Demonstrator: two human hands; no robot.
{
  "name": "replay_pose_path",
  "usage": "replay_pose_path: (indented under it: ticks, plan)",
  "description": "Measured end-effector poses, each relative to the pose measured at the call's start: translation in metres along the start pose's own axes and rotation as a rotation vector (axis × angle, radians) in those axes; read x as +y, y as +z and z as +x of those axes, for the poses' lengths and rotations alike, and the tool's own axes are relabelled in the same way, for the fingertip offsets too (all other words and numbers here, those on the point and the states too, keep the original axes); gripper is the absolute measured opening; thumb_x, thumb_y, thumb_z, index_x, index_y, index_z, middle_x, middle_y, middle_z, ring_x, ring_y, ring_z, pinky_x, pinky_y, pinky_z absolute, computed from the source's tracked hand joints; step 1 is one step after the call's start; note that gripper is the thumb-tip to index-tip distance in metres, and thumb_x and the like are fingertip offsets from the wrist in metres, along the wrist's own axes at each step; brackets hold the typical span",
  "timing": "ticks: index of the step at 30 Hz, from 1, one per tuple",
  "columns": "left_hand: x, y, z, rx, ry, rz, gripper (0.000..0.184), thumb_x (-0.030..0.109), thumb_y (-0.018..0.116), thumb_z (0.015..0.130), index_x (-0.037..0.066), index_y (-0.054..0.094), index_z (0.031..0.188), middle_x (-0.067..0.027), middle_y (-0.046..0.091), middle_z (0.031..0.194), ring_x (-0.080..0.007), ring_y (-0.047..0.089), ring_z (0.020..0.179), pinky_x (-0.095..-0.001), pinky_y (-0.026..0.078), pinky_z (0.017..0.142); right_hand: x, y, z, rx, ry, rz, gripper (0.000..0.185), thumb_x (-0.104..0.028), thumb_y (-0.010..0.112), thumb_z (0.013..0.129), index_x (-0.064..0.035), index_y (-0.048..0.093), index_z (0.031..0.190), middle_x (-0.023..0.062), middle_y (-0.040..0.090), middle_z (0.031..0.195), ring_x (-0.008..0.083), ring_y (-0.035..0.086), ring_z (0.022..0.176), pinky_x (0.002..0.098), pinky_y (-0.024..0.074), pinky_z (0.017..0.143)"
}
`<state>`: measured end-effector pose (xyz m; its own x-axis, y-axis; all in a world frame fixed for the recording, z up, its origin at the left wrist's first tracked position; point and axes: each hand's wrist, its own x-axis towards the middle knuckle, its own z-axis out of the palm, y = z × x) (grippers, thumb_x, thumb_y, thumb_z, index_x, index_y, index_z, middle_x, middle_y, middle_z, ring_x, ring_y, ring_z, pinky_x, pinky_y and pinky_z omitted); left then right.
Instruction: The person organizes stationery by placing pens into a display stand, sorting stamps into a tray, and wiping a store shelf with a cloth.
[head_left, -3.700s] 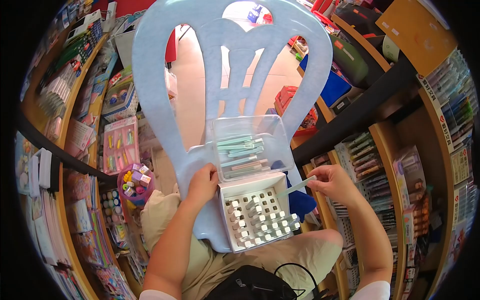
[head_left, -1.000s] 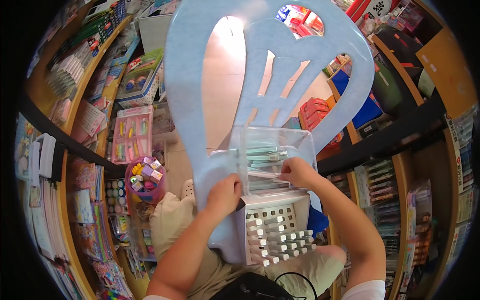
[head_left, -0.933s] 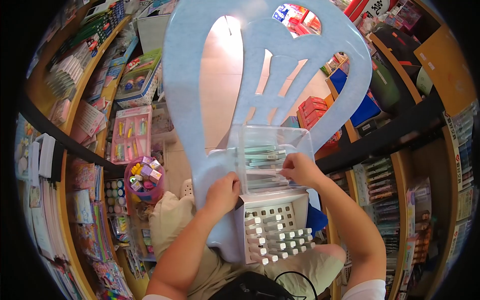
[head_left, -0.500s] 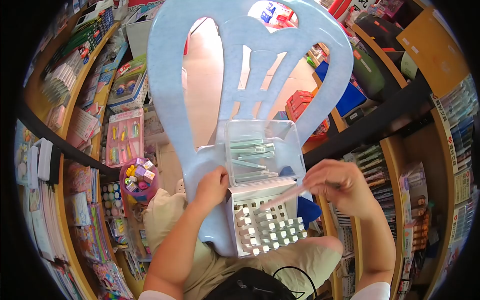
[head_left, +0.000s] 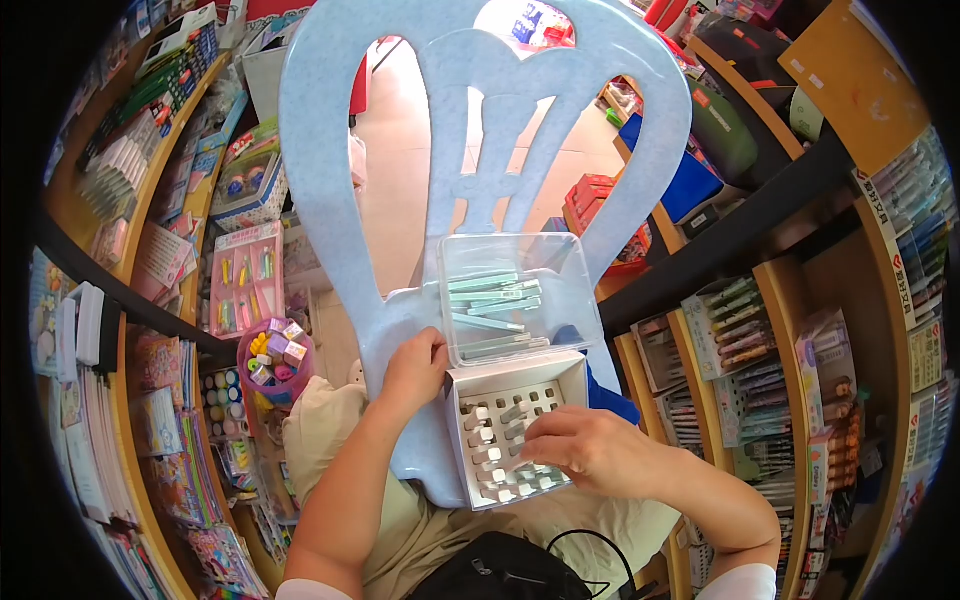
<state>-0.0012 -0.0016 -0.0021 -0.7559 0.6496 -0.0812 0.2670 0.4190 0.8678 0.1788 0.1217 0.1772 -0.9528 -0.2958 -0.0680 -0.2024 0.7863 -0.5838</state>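
Note:
On the blue plastic chair (head_left: 410, 450) stands a white box (head_left: 455, 425) with a grid of holes, several holding upright pale-capped sticks (head_left: 490, 455). Behind it lies a clear plastic container (head_left: 575, 270) with loose green and bluish sticks (head_left: 495, 290). My right hand (head_left: 585, 450) is over the right part of the box, fingers pinched together; what they hold is hidden. Beside the box's upper left corner rests my left hand (head_left: 415, 372), fingers curled in, near the container's edge; nothing can be made out in it.
Shelves of stationery (head_left: 735, 330) curve round on the right, with more packed shelves (head_left: 165, 400) on the left. A pink basket (head_left: 300, 385) of small items stands left of the chair. Dark blue cloth (head_left: 612, 400) shows behind my right hand.
My right hand went from the clear container, carrying a pale pinkish stick, to over the white box, and has now come lower. My left hand has stayed beside the box. The view has shifted.

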Motion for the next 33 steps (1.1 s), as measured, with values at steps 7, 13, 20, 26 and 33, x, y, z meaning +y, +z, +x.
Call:
replay_pose_path:
  ticks: [7, 13, 20, 26, 33]
  plan:
    - [0.004, -0.002, -0.001, 0.004, -0.018, -0.014, 0.015, 0.014, 0.054, 0.083, 0.0, 0.059, 0.084, -0.0201, 0.063, 0.078, -0.0371, 0.061, 0.075, -0.0424, 0.047, 0.067, -0.006, 0.007, 0.005, -0.01, -0.039, 0.014, 0.038, 0.009, 0.062, 0.059, -0.001, 0.064, 0.095, 0.0109, 0.06, 0.096, 0.0282, 0.059, 0.091, 0.0347, 0.0508, 0.078]
    - [0.006, -0.004, -0.001, -0.01, -0.022, 0.0, 0.015, 0.014, 0.054, 0.083, 0.0, 0.058, 0.084, -0.0201, 0.063, 0.078, -0.0372, 0.061, 0.075, -0.0424, 0.047, 0.067, -0.005, 0.008, 0.004, 0.024, -0.014, 0.017, 0.039, 0.01, 0.061, 0.059, -0.0021, 0.064, 0.096, 0.0107, 0.06, 0.096, 0.0282, 0.059, 0.09, 0.034, 0.0511, 0.077]
    - [0.0, 0.001, 0.0, 0.001, -0.003, -0.004, 0.015, 0.014, 0.054, 0.083, 0.0, 0.058, 0.084, -0.0202, 0.063, 0.079, -0.0381, 0.06, 0.076, -0.0435, 0.047, 0.067, -0.002, 0.018, 0.001, -0.058, 0.028, -0.023, 0.03, 0.006, 0.064, 0.061, -0.0038, 0.063, 0.089, 0.0073, 0.062, 0.091, 0.0262, 0.059, 0.091, 0.0344, 0.0494, 0.077]
    - [0.005, -0.003, -0.001, -0.018, -0.016, 0.012, 0.015, 0.014, 0.053, 0.083, 0.0, 0.058, 0.086, -0.0207, 0.063, 0.08, -0.0391, 0.06, 0.077, -0.0446, 0.047, 0.069, 0.009, 0.026, 0.005, -0.146, 0.017, -0.007, 0.018, -0.001, 0.067, 0.069, -0.0049, 0.063, 0.086, 0.0066, 0.064, 0.088, 0.0256, 0.059, 0.094, 0.0353, 0.046, 0.081]
    - [0.004, -0.001, -0.002, -0.009, -0.01, 0.025, 0.015, 0.014, 0.053, 0.084, 0.001, 0.058, 0.087, -0.0209, 0.063, 0.081, -0.0393, 0.06, 0.078, -0.0455, 0.047, 0.07, 0.029, -0.004, 0.021, 0.176, 0.096, 0.189, 0.014, 0.004, 0.064, 0.073, -0.0029, 0.063, 0.085, 0.0086, 0.065, 0.086, 0.0259, 0.061, 0.084, 0.0337, 0.0482, 0.075]
